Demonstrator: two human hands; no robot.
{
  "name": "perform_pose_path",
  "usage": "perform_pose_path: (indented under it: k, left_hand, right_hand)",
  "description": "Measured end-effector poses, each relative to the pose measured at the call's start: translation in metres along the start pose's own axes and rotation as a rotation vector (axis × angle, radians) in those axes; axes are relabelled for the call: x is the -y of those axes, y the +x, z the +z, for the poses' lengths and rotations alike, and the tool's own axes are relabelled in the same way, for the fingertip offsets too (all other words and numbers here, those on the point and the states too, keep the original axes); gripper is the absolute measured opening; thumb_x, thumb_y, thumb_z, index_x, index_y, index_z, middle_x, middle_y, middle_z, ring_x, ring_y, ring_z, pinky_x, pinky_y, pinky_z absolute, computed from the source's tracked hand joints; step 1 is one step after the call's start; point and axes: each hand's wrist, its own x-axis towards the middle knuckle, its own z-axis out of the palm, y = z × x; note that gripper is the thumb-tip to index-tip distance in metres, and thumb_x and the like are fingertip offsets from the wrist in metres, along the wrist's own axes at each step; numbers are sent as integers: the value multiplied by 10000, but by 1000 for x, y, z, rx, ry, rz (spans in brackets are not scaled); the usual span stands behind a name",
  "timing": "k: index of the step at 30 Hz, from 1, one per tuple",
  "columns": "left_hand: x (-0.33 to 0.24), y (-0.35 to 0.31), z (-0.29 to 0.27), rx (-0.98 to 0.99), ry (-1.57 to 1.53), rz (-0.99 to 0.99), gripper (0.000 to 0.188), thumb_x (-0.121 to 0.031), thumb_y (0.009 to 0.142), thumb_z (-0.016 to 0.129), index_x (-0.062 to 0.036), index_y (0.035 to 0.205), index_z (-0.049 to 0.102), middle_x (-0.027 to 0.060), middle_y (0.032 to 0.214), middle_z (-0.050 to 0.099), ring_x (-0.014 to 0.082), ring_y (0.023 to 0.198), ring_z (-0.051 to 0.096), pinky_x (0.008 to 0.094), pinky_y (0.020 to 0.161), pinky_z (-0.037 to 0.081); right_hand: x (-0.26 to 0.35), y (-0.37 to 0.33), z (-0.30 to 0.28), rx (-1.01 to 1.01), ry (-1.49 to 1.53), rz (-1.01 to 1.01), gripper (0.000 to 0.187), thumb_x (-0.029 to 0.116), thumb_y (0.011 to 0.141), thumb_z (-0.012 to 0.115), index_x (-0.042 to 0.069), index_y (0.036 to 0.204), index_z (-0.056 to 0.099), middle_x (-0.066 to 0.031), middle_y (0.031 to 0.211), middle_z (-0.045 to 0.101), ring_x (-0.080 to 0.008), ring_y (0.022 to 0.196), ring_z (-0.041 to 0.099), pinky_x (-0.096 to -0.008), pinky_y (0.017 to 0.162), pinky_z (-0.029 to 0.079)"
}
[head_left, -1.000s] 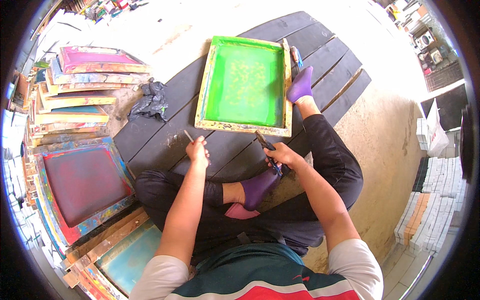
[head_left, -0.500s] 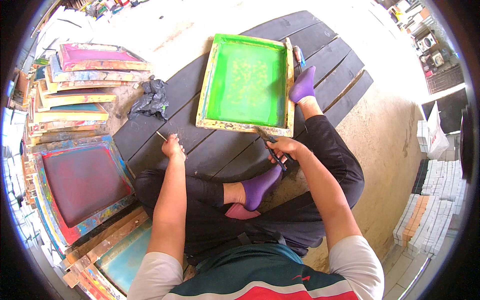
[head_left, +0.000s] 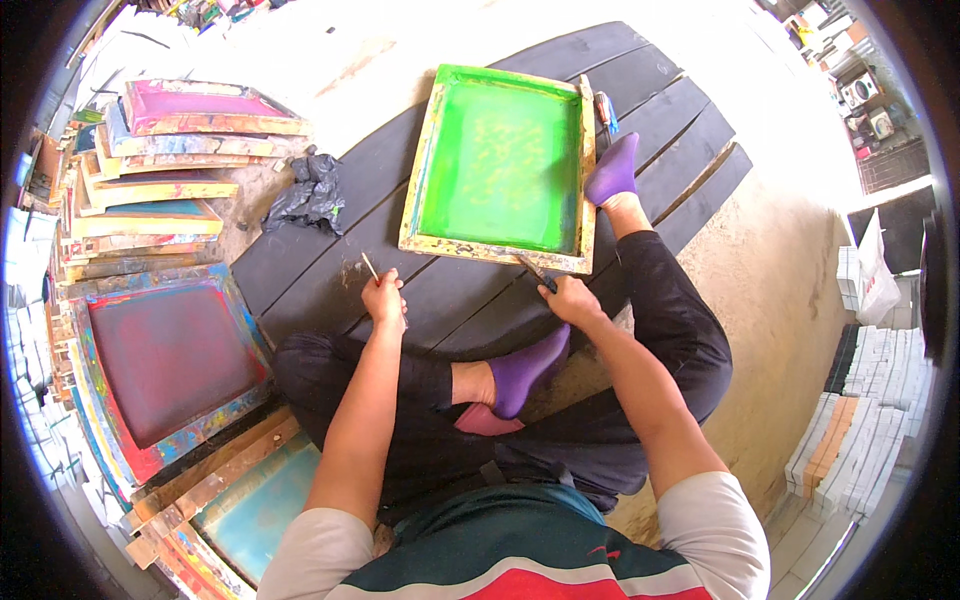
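Observation:
My left hand [head_left: 383,297] is closed on a thin pale stick [head_left: 370,266], whose end juts up past the fingers above the dark slatted tabletop [head_left: 300,282]. Just below the near edge of a wooden-framed printing screen [head_left: 418,242], my right hand [head_left: 573,301] grips a dark-handled pair of pliers [head_left: 538,274]. Its narrow tip points up and left toward the frame's lower rail; whether it touches cannot be made out. Bright green covers the mesh [head_left: 495,165], with a yellowish pattern in the middle. My fingers hide most of the handles.
Several paint-stained screens [head_left: 215,125] are stacked at the left, with a dark red one [head_left: 170,355] nearer me. A crumpled black plastic bag [head_left: 308,195] lies by the table's left edge. My purple-socked foot [head_left: 615,170] rests beside the green screen. White stacks [head_left: 850,450] stand far right.
My left hand has moved right and slightly up, and the stick is tilted more upright. My right hand has turned over the pliers, covering handles that showed before.

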Motion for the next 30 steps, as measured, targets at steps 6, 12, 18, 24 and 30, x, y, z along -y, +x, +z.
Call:
perform_pose_path:
  k: [6,12,18,24,30]
  left_hand:
    - [20,-55,34,142,-43,-60,177,-197,919,695,-40,974,636,52,742,625,120,390,450,290,341,346]
    - [33,-86,52,465,67,-143,300,-317,940,725,-39,1047,691,50,825,674,82,403,451,269,368,363]
    - [21,-95,63,635,94,-214,273,-336,963,710,-77,1049,708,12,873,649,64,465,446,261,434,370]
    - [23,-66,41,529,26,-216,188,-259,925,748,-82,948,692,33,833,650,89,434,470,278,391,375]
    - [9,-21,16,233,2,-177,259,-326,876,796,-129,954,648,16,838,635,122,468,454,312,437,386]
  right_hand:
    - [9,-17,6,-1,-40,50,478,475,987,558,18,1107,634,-296,1003,710,-463,978,693,-552,859,556]
    - [23,-32,-6,-36,-84,-148,426,448,969,602,30,1004,674,-263,845,706,-451,827,700,-539,750,561]
    - [41,-43,-4,-46,-91,-349,383,414,953,629,35,977,676,-249,795,697,-434,762,698,-536,693,559]
    - [73,-39,-6,148,-9,-378,442,431,961,606,6,1062,671,-299,898,696,-483,918,679,-567,842,528]
    - [65,-17,10,224,186,-443,502,426,959,609,-35,1150,660,-305,968,697,-493,970,664,-563,892,512]
